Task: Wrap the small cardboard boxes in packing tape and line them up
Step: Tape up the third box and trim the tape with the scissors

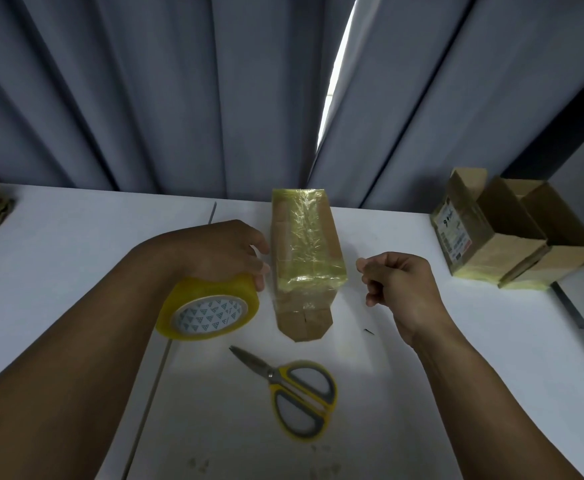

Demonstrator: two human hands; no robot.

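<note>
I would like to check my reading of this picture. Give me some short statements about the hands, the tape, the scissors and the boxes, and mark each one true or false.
1. The left hand grips the tape roll. True.
2. The scissors lie on top of the middle box. False: they lie on the table, nearer the person.
3. The right hand holds the scissors. False: it is beside the middle box, fingers curled, away from the scissors.
4. Two open boxes stand side by side at the table's right. True.
</note>
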